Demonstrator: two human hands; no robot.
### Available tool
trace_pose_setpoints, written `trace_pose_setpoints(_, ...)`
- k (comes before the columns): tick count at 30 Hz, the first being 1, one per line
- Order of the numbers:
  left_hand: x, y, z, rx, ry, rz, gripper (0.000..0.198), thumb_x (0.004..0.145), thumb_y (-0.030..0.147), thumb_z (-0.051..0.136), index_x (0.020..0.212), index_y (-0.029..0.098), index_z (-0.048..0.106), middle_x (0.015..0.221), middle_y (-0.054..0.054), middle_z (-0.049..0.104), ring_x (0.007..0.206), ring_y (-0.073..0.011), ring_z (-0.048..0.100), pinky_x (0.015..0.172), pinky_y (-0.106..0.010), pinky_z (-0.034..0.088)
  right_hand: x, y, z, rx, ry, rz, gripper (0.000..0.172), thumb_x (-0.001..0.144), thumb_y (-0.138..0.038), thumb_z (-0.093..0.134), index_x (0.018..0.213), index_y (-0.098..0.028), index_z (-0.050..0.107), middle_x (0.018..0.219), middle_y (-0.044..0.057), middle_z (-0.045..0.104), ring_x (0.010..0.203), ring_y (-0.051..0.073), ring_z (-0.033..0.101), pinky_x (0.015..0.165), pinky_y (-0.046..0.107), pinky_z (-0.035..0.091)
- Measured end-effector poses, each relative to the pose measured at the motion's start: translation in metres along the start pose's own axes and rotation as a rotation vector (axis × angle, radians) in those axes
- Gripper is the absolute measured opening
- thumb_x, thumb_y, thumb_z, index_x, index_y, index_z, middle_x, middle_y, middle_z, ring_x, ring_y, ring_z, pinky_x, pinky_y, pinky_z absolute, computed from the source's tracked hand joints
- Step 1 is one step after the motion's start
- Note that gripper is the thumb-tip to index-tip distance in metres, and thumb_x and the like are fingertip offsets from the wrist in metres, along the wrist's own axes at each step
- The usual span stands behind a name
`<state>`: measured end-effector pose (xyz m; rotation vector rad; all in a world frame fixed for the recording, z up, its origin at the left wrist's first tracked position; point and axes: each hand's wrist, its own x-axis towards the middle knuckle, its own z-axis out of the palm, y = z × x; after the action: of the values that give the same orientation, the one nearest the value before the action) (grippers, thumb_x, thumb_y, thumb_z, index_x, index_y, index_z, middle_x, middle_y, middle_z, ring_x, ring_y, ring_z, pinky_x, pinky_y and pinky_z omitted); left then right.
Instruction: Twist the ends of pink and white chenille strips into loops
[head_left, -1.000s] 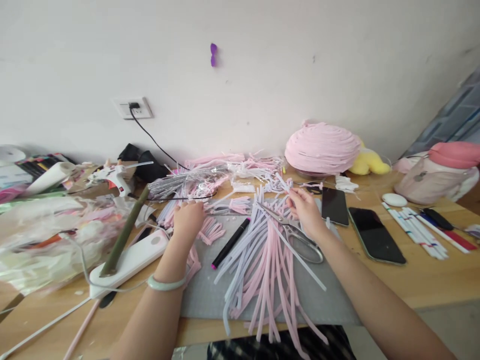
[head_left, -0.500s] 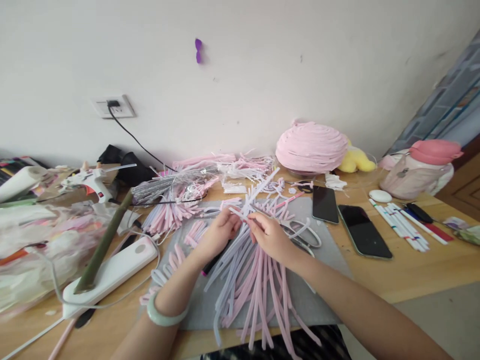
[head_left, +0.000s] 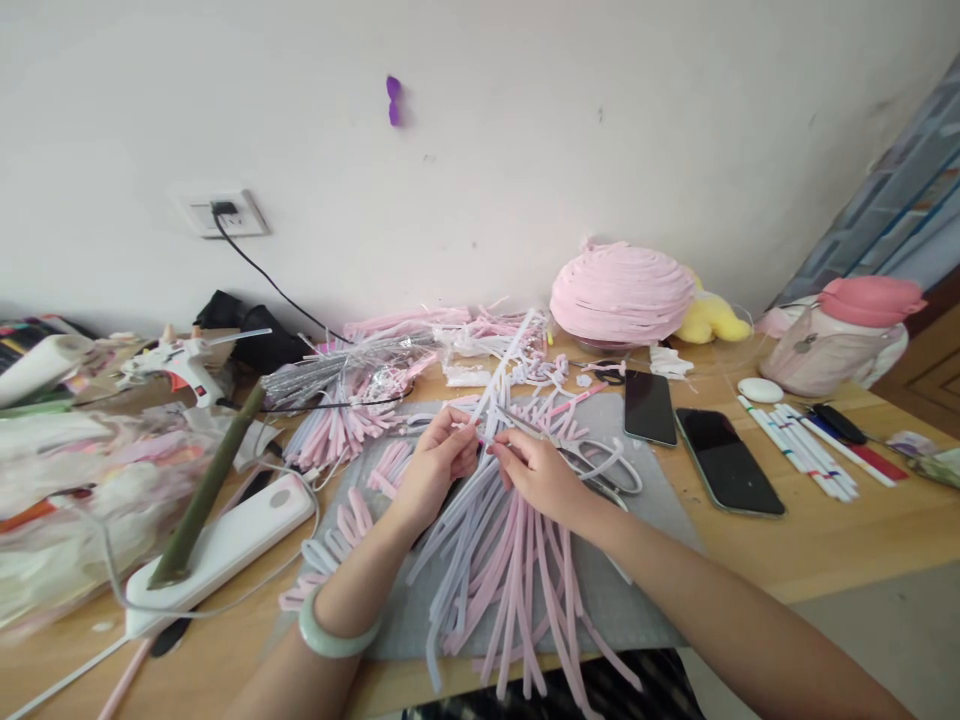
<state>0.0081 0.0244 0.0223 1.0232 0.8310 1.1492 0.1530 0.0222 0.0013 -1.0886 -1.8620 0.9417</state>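
Note:
My left hand (head_left: 444, 452) is closed on a pale lavender fuzzy stem (head_left: 504, 362), which slants up and away to the right. Close beside it, my right hand (head_left: 531, 468) pinches at the stem's near end, its fingertips nearly touching the left ones. Beneath both hands a bundle of pink stems (head_left: 517, 590) and lavender stems (head_left: 459, 545) fans toward the front edge over a grey mat (head_left: 645, 570). Scissors (head_left: 619, 470) with pale handles lie right of my right hand. Short folded pink pieces (head_left: 354, 520) lie left of my left hand.
Two phones (head_left: 649, 408) (head_left: 727, 462), white markers (head_left: 799, 450) and a pink-lidded jug (head_left: 832, 335) stand or lie at right. A pink coil (head_left: 622, 297) sits behind. At left are a glue gun (head_left: 184, 370), a power strip (head_left: 225, 550), a green roll (head_left: 206, 490) and plastic bags (head_left: 135, 490).
The lavender stem between my hands has swung to point up and away to the right. My left hand has turned slightly, and my right hand has hardly moved.

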Motion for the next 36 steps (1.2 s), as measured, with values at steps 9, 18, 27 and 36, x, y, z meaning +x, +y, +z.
trace_pose_setpoints(9,0.002,-0.003,-0.003,0.149,-0.018,0.045,0.021,0.075,0.036,0.055,0.075,0.019,0.042,0.046,0.01,0.035,0.04,-0.0041,0.024,0.041,-0.017,0.017,-0.001,-0.001,0.001,0.107,-0.001,0.011,0.016,0.085,-0.029,0.04,0.079,-0.021,0.053,0.049,-0.004,0.051,0.046,0.011,0.048,0.051,0.024,0.035)
trace_pose_setpoints(18,-0.01,0.003,-0.003,0.424,-0.411,-0.148,0.02,0.071,0.032,0.055,0.063,0.016,0.045,0.047,0.008,0.032,0.044,-0.006,0.025,0.044,-0.021,0.018,0.016,0.012,-0.045,0.409,-0.694,0.46,0.02,0.068,-0.033,0.056,0.061,-0.015,0.054,0.043,-0.009,0.035,0.036,0.003,0.022,0.037,0.019,0.014)
trace_pose_setpoints(27,-0.01,-0.006,0.005,1.119,-0.25,-0.023,0.014,0.074,0.015,0.045,0.086,0.017,0.051,0.055,0.004,0.051,0.053,-0.0129,0.045,0.052,-0.023,0.029,0.009,0.001,-0.045,-0.22,-0.481,0.052,0.02,0.075,-0.019,0.044,0.058,-0.014,0.052,0.053,-0.004,0.042,0.05,0.007,0.035,0.048,0.02,0.025)
trace_pose_setpoints(36,0.003,-0.008,-0.011,0.897,0.043,0.127,0.012,0.074,0.017,0.046,0.084,0.018,0.053,0.057,0.003,0.054,0.055,-0.0138,0.05,0.056,-0.024,0.034,-0.004,-0.007,-0.008,-0.12,-0.163,-0.027,0.031,0.084,-0.019,0.038,0.054,-0.015,0.048,0.052,-0.002,0.047,0.051,0.008,0.042,0.055,0.022,0.03)
